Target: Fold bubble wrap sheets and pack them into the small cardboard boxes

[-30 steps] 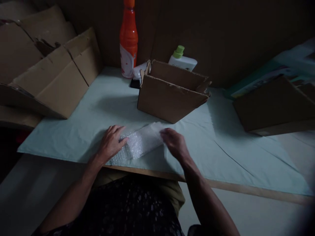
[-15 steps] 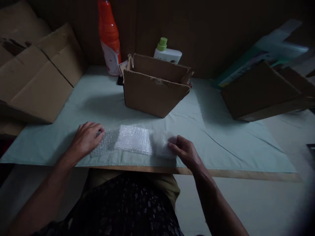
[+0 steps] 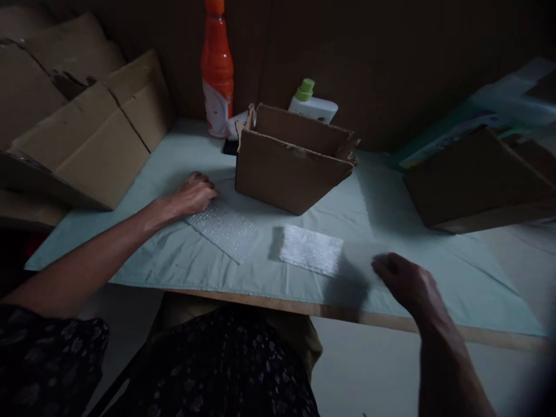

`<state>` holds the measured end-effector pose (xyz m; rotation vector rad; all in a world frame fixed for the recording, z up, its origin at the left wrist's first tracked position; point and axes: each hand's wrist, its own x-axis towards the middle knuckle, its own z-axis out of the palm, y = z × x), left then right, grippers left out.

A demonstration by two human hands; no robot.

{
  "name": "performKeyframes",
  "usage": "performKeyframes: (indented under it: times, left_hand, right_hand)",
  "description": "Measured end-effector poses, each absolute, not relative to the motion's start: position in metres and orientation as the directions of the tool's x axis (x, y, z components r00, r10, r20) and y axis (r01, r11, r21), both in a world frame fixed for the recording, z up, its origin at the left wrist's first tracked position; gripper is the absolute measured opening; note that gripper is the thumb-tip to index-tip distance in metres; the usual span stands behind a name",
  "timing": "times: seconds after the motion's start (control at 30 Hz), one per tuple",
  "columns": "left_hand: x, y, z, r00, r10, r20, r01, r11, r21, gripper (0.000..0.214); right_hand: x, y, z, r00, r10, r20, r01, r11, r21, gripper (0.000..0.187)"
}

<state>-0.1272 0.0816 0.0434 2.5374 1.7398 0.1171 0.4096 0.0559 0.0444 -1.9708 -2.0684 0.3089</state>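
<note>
Both hands have spread apart since half a second ago; the left hand (image 3: 194,194) has gone up and away from the near edge, the right hand (image 3: 408,281) farther out to the right, and the two pieces of bubble wrap, then meeting in one row, now show a gap between them. Left grip: fingers curled together, apparently clamped on the upper corner of the bubble-wrap sheet (image 3: 228,231), which slants over the cloth (image 3: 169,260) towards the near edge; holding only a corner probably lets the rest hang loose and clear of the other piece. Right grip: fingers together, seemingly clamped on the faint clear end of the bubble-wrap packet (image 3: 310,250), though blur hides the exact pinch; the shadows beside the packet suggest it is lifted a little, but I cannot be sure.

Just beyond both pieces stands the open carton (image 3: 286,174), its mouth facing up, close enough to be within easy reach; behind it are the orange bottle (image 3: 217,63) and the white bottle (image 3: 313,108), presumably kept at the back so that the front of the bench (image 3: 260,300) serves as handling room.
</note>
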Motion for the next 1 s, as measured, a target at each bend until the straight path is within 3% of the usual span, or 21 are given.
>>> performKeyframes:
  times: [0.07,0.13,0.27,0.4,0.47,0.57,0.7,0.87,1.0]
  left_hand:
    - [-0.117,0.087,0.046,0.330,0.937,0.114,0.935,-0.341,0.096,0.027]
    - [-0.106,0.085,0.046,0.267,0.937,0.227,0.949,-0.297,0.109,0.031]
    - [-0.085,0.072,0.038,0.019,0.913,0.408,0.944,-0.150,0.292,0.046]
    - [-0.071,0.082,0.027,-0.168,0.923,0.347,0.809,-0.072,0.583,0.073]
    - [-0.062,0.096,0.025,-0.205,0.934,0.293,0.714,-0.063,0.698,0.078]
    - [-0.050,0.115,0.023,-0.225,0.935,0.272,0.594,-0.090,0.800,0.067]
    - [-0.043,0.134,0.019,-0.269,0.916,0.297,0.578,-0.093,0.811,0.060]
    - [-0.052,0.162,0.023,-0.273,0.926,0.263,0.592,-0.054,0.804,0.070]
    - [-0.065,0.140,0.031,-0.213,0.936,0.280,0.745,-0.029,0.666,0.074]
  right_hand:
    - [0.421,0.054,0.046,0.011,0.990,0.137,0.994,0.005,-0.114,0.021]
    - [0.412,0.052,0.047,-0.025,0.968,0.249,0.999,0.032,-0.027,0.032]
    - [0.350,0.065,0.051,-0.199,0.926,0.322,0.944,0.270,-0.192,0.049]
    - [0.283,0.108,0.054,-0.231,0.926,0.298,0.840,0.344,-0.419,0.063]
    - [0.262,0.133,0.052,-0.233,0.951,0.201,0.762,0.308,-0.569,0.059]
    - [0.246,0.167,0.046,-0.251,0.960,0.125,0.649,0.263,-0.714,0.039]
    - [0.239,0.202,0.040,-0.283,0.947,0.155,0.569,0.296,-0.768,0.033]
    - [0.227,0.234,0.044,-0.314,0.936,0.158,0.513,0.308,-0.801,0.041]
    - [0.230,0.218,0.043,-0.268,0.950,0.161,0.606,0.296,-0.738,0.045]
